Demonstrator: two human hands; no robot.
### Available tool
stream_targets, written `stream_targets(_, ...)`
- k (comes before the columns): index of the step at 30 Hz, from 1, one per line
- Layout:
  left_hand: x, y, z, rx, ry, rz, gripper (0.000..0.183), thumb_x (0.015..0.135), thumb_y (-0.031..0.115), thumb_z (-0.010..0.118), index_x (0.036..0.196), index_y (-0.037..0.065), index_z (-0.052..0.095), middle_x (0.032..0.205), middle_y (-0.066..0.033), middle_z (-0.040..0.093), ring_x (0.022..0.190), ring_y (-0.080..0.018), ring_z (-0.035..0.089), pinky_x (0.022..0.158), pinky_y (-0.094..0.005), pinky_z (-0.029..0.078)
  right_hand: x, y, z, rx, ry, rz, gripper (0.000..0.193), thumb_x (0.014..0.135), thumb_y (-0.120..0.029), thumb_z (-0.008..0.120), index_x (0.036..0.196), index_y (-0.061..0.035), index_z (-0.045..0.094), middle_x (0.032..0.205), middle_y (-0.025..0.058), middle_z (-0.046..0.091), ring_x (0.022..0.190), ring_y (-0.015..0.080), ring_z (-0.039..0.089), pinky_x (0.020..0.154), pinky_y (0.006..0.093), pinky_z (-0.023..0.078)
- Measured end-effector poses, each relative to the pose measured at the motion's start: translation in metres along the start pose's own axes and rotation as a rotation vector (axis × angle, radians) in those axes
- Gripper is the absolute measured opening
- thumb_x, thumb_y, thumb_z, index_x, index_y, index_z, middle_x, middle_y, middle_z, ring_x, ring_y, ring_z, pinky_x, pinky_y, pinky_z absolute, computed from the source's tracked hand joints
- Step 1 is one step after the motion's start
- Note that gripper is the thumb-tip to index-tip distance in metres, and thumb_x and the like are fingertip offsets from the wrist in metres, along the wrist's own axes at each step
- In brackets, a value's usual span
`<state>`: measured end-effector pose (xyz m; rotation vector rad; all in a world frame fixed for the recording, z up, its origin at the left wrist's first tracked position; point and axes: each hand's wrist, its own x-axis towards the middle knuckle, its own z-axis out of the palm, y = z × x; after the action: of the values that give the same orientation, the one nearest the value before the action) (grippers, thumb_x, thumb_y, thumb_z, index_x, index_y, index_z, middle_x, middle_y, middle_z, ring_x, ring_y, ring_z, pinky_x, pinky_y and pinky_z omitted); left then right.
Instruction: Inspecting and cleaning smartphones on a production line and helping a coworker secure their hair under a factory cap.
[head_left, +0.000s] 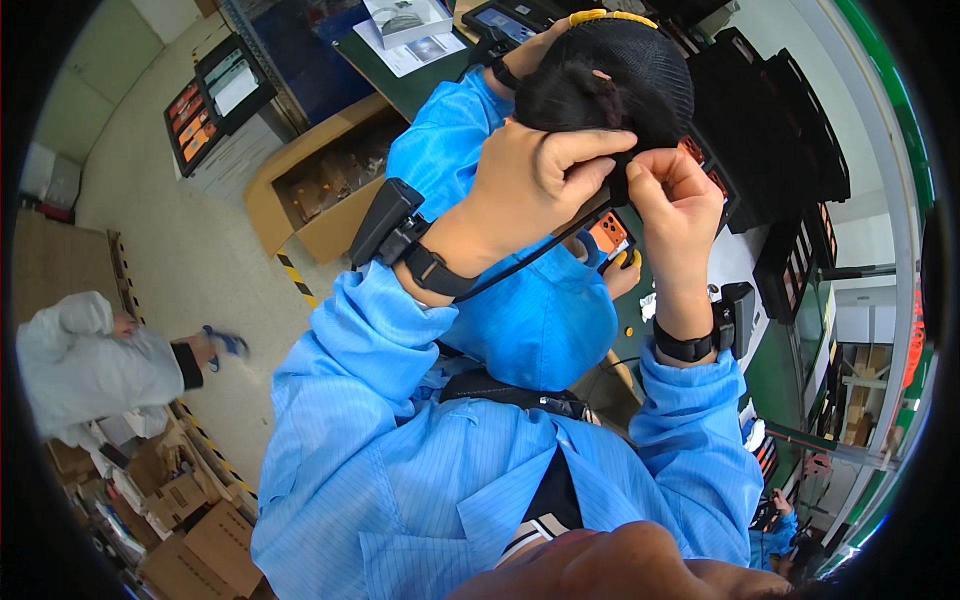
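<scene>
Both my hands are raised at the back of a co-worker's dark head (625, 75), which has a black mesh covering on top. My left hand (560, 170) pinches with thumb and index finger at the lower edge of the hair. Beside it, my right hand (682, 195) is closed, thumb against curled fingers. Dark material shows between the two hands; whether it is hair, a cord or the mesh I cannot make out. Black straps with small devices sit round both my wrists. In front of me, the co-worker in a blue smock (530, 325) holds an orange-and-black device (608, 232).
An open cardboard box (262, 205) stands left of the green worktable (395, 75). Black trays (745, 120) are stacked at the right. Another person in a white coat (100, 365) is at far left, above several cartons (205, 550).
</scene>
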<state>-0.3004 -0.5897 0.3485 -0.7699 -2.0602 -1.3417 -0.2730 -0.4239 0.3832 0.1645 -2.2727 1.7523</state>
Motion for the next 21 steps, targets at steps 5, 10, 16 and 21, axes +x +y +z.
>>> stream_targets(5, 0.001, 0.011, -0.003, -0.179, 0.087, -0.125, 0.024, 0.082, 0.0, 0.07, 0.106, 0.007, 0.072, 0.088, -0.0123, 0.073, 0.072, -0.0144, 0.071, 0.062, -0.0245, 0.053, -0.006, -0.007, 0.009, -0.187, -0.02, -0.178, 0.006, 0.085, -0.004, 0.067, 0.085, 0.0017, 0.066, 0.072, -0.0007, 0.063, 0.06, 0.002, 0.053, 0.053, 0.0179, 0.042)
stream_targets(10, -0.002, 0.002, -0.005, -0.076, 0.036, 0.009, 0.026, 0.08, 0.002, 0.072, 0.106, 0.007, 0.072, 0.084, -0.0106, 0.073, 0.065, -0.0173, 0.07, 0.057, -0.0262, 0.053, -0.001, -0.003, 0.005, -0.249, -0.008, -0.278, 0.004, 0.084, -0.003, 0.067, 0.084, 0.0013, 0.065, 0.071, -0.0006, 0.063, 0.058, 0.002, 0.053, 0.051, 0.0178, 0.041)
stream_targets(16, 0.0, 0.01, -0.003, 0.238, 0.102, 0.188, 0.02, 0.076, 0.007, 0.074, 0.095, 0.006, 0.072, 0.079, -0.0114, 0.071, 0.064, -0.0253, 0.068, 0.057, -0.0315, 0.054, 0.0, -0.007, 0.007, -0.304, -0.003, -0.298, 0.004, 0.084, -0.002, 0.068, 0.083, 0.001, 0.065, 0.07, 0.0004, 0.063, 0.057, 0.0021, 0.054, 0.05, 0.0183, 0.042)
stream_targets(21, -0.004, 0.005, 0.002, 0.434, 0.123, 0.333, 0.015, 0.075, 0.009, 0.074, 0.089, 0.003, 0.072, 0.09, -0.0158, 0.07, 0.08, -0.0288, 0.07, 0.068, -0.0346, 0.057, -0.001, -0.009, 0.008, -0.378, -0.021, -0.362, 0.006, 0.081, -0.001, 0.07, 0.085, 0.0011, 0.065, 0.072, 0.0025, 0.063, 0.056, 0.005, 0.057, 0.051, 0.0208, 0.046)
